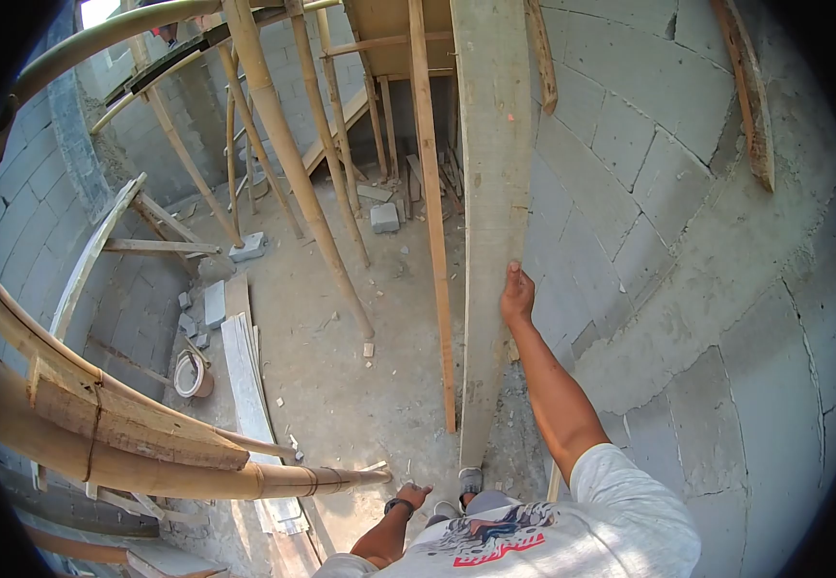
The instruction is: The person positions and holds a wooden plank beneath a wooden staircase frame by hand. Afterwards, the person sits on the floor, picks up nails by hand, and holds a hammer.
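A long wide wooden plank (495, 193) stands nearly upright before me, its lower end close to my shoe. My right hand (517, 294) grips the plank's right edge with the thumb pointing up; part of the fingers is hidden. Low beside my body is my left hand (413, 495), with a dark band on the wrist. It holds nothing that I can see, and its fingers look loosely apart. The end of a thick horizontal bamboo pole (341, 480) lies near this hand, apart from it. A narrow timber post (434, 231) stands just left of the plank.
Several bamboo props (293, 173) slant up from the concrete floor. Block walls (620, 144) rise on both sides. Loose boards (245, 371), a bucket (193, 376) and pieces of block (385, 218) lie about. A wood strip (750, 96) hangs on the right wall.
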Demonstrator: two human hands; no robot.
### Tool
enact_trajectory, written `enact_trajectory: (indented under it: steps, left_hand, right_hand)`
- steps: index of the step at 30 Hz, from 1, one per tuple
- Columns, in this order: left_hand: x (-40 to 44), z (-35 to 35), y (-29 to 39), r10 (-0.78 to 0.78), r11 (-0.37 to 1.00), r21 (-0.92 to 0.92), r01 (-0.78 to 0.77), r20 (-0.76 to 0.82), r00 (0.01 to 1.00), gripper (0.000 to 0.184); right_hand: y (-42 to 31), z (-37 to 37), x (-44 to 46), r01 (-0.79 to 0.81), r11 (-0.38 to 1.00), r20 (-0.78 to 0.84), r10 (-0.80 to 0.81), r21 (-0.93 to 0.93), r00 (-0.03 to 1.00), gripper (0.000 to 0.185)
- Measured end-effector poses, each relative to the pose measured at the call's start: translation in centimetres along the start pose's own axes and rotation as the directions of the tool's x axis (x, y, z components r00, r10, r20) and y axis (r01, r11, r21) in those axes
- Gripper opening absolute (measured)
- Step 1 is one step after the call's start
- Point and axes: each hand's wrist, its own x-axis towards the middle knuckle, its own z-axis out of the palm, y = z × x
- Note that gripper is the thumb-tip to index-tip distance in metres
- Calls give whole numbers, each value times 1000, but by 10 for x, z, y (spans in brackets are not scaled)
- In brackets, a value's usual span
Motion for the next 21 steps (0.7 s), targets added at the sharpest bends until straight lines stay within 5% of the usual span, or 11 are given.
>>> enact_trajectory:
  steps: [8,14,18,21]
  left_hand:
    - [13,-18,29,3,993,121,-11,65,998,67]
    - [50,-27,56,158,975,164,-150,-35,987,65]
    - [51,-49,140,77,946,-321,-50,71,995,58]
    - [42,-72,225,253,843,-464,-273,-105,962,72]
  right_hand:
    - [7,2,0,24,1000,-19,-24,16,1000,66]
    - [19,4,2,48,996,-31,-46,71,998,62]
    - [5,-2,-1,9,999,-4,-9,43,1000,61]
    - [-1,-5,-2,24,998,3,-24,56,1000,59]
